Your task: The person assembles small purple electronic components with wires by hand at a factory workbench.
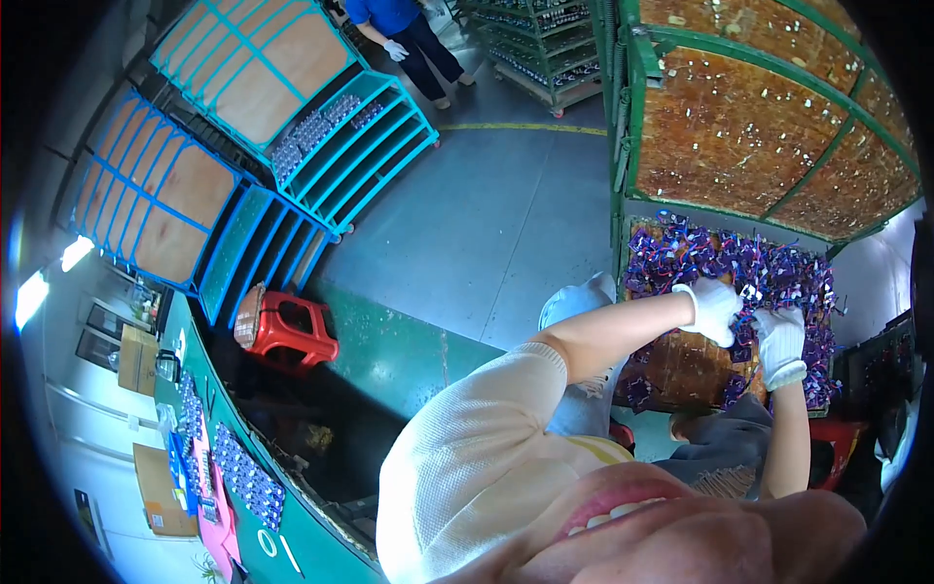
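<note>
White-gloved hands worked at a heap of small purple-and-blue wired parts on a green rack shelf.

Nearest, the left hand [713, 310] was closed, pinching a piece at the heap's edge, while the right hand [781, 346] curled shut around a bunch just beside it. The wired parts [681, 255] looked light, limp and tangle-prone, likely best lifted by their bodies rather than the thin leads, though the view blurred fine detail. Beyond, the green rack [630, 136] carried worn board shelves; farther off stood blue racks [321, 146].
</note>
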Demonstrator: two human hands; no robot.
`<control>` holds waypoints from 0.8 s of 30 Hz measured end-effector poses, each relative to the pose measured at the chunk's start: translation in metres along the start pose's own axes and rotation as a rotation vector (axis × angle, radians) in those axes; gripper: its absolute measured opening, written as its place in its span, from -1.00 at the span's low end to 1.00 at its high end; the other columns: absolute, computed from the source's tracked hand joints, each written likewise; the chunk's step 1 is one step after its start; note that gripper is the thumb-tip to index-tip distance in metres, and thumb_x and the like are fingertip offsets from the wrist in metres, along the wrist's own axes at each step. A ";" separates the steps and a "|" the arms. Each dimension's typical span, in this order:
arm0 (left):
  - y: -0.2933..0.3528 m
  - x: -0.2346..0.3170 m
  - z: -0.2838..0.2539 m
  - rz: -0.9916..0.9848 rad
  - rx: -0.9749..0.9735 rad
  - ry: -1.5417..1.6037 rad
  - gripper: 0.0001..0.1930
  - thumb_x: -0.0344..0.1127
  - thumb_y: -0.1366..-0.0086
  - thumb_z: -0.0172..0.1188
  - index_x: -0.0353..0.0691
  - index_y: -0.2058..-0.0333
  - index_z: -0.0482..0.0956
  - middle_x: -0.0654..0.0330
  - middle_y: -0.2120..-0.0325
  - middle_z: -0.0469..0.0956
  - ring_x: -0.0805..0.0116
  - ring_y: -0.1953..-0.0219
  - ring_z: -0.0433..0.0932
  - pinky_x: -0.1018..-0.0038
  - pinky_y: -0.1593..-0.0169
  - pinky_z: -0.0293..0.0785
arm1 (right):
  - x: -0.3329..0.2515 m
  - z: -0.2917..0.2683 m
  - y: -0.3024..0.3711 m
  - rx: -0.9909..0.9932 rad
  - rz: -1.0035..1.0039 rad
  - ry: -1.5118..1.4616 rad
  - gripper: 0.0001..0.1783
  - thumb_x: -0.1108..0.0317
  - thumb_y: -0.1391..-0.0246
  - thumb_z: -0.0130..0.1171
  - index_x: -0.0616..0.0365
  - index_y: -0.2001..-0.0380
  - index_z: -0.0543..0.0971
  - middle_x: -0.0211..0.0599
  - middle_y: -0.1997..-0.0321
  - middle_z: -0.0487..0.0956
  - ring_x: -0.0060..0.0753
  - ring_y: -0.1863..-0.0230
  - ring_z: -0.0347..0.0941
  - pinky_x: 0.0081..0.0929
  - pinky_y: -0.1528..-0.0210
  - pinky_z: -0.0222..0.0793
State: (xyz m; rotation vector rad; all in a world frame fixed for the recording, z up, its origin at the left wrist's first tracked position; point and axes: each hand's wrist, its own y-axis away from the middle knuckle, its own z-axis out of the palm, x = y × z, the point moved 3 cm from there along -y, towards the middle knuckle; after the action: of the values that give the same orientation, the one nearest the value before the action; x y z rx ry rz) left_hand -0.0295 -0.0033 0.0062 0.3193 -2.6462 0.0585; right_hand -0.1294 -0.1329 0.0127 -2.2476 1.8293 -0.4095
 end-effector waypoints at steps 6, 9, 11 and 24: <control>0.007 0.045 0.021 -0.516 -0.645 2.242 -0.56 0.13 -0.02 0.18 -0.19 0.58 0.45 0.17 0.60 0.49 0.19 0.54 0.49 0.21 0.38 0.39 | -0.024 -0.083 0.001 0.524 -0.046 -0.004 -0.71 0.48 0.15 0.01 0.22 0.26 0.51 -0.19 0.22 0.55 -0.25 0.19 0.45 -0.22 0.03 0.25; 0.005 0.057 0.025 -0.264 -0.457 2.276 -0.59 0.07 -0.11 0.14 -0.23 0.46 0.46 0.13 0.54 0.51 0.23 0.51 0.53 0.24 0.40 0.47 | -0.031 -0.080 0.001 0.579 -0.013 -0.115 -0.76 0.53 0.14 0.00 0.25 0.31 0.51 -0.20 0.22 0.55 -0.25 0.15 0.44 -0.18 0.00 0.26; 0.001 0.046 0.028 -0.359 -0.469 2.135 -0.73 -0.14 -0.12 0.17 -0.26 0.47 0.46 0.21 0.53 0.49 0.37 0.46 0.51 0.45 0.37 0.45 | -0.029 -0.080 -0.007 0.617 -0.021 -0.165 -0.82 0.54 0.17 0.02 0.15 0.40 0.50 -0.26 0.30 0.55 -0.30 0.17 0.44 -0.15 -0.04 0.25; 0.001 0.027 -0.010 0.510 0.861 -0.292 -0.83 -0.34 0.17 0.11 -0.29 0.55 0.45 0.09 0.30 0.42 0.07 0.02 0.32 0.01 -0.13 0.15 | -0.012 0.011 0.019 -0.615 0.766 -1.700 -0.56 0.07 -0.10 -0.02 0.32 0.27 0.43 -0.06 0.45 0.58 -0.23 0.58 0.52 -0.44 0.52 0.42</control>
State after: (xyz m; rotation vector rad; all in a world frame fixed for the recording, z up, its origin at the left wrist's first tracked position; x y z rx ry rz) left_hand -0.0487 -0.0076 0.0279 -0.1070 -2.7634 1.4190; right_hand -0.1454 -0.1247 -0.0055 -0.9068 1.4278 1.7304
